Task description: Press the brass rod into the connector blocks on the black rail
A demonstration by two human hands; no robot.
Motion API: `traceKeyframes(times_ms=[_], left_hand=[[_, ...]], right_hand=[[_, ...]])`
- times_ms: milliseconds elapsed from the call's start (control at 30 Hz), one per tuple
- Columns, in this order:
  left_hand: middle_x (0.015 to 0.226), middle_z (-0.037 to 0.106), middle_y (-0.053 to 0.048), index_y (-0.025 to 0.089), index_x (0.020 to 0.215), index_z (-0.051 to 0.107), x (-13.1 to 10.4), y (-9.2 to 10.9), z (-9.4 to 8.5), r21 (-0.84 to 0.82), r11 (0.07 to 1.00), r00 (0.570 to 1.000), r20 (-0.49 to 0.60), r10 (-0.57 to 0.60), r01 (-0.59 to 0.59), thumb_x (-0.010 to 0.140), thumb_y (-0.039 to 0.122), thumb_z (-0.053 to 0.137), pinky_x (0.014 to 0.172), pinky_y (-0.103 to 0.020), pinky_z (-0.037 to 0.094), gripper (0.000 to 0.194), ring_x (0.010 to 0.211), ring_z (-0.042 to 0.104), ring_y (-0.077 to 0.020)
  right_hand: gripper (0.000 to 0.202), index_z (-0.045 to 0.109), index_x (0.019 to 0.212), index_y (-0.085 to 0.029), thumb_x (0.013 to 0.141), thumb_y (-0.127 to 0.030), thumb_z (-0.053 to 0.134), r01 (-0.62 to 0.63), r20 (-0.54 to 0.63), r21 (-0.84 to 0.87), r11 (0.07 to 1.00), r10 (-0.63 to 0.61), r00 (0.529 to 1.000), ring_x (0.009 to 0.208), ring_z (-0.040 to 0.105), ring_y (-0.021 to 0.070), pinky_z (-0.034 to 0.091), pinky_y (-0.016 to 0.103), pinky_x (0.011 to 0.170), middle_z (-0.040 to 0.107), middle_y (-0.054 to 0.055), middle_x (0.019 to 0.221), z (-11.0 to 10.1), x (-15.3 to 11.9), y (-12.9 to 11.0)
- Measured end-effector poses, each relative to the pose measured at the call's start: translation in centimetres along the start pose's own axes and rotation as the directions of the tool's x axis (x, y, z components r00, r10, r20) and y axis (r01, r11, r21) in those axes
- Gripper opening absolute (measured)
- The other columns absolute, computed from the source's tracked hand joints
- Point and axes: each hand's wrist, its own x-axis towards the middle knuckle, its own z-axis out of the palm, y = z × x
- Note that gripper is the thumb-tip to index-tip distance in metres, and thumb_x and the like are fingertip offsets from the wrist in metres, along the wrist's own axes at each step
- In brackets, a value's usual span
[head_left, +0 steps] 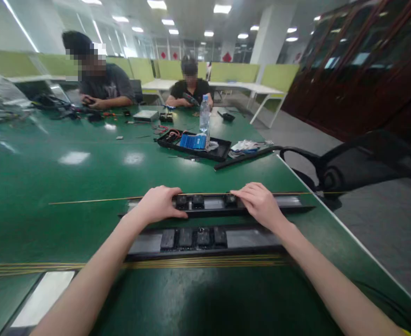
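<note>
A long black rail (pixel 210 212) with a grey inner face lies across the green table, with small black blocks (pixel 198 201) in it. A thin brass-coloured rod (pixel 93 201) runs along its far edge and sticks out past both ends. My left hand (pixel 160 204) grips the rail near its left part, thumb on the near side and fingers on the far side. At the right, my right hand (pixel 257 204) has its fingertips pinched on the rod beside another black block (pixel 230 200). Closer to me lies a second rail (pixel 249 237) holding several black blocks (pixel 185 238).
Several more brass rods (pixel 205 262) lie nearest me. Beyond the rails stand a black tray (pixel 222 148) with a blue item (pixel 193 141), a water bottle (pixel 204 114) and a black strip (pixel 243 158). Two people sit across the table. An office chair (pixel 359 158) stands at the right.
</note>
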Motion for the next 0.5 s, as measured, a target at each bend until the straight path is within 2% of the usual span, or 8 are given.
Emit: traceKeyframes(times_ms=[200, 500], left_hand=[[0.104, 0.077, -0.010, 0.024, 0.115, 0.069, -0.17, 0.04, -0.24, 0.020, 1.000, 1.000, -0.011, 0.000, 0.000, 0.067, 0.079, 0.066, 0.076, -0.038, 0.051, 0.073, 0.096, 0.071, -0.0358], [0.103, 0.077, -0.010, 0.024, 0.114, 0.069, -0.04, -0.12, -0.06, 0.002, 1.000, 1.000, -0.016, 0.008, -0.008, 0.066, 0.079, 0.066, 0.076, -0.037, 0.050, 0.073, 0.094, 0.071, -0.0347]], right_hand=[[0.030, 0.072, 0.117, -0.021, 0.098, -0.015, 0.049, -0.008, -0.001, 0.011, 1.000, 0.008, 1.000, 0.091, 0.063, 0.0215, 0.046, 0.041, 0.090, 0.075, 0.005, 0.097, -0.04, 0.24, -0.08], [0.029, 0.073, 0.116, -0.020, 0.098, -0.017, 0.049, -0.028, 0.008, 0.026, 0.999, 0.028, 1.000, 0.090, 0.062, 0.0214, 0.046, 0.041, 0.087, 0.075, 0.006, 0.096, -0.17, 0.37, -0.22]])
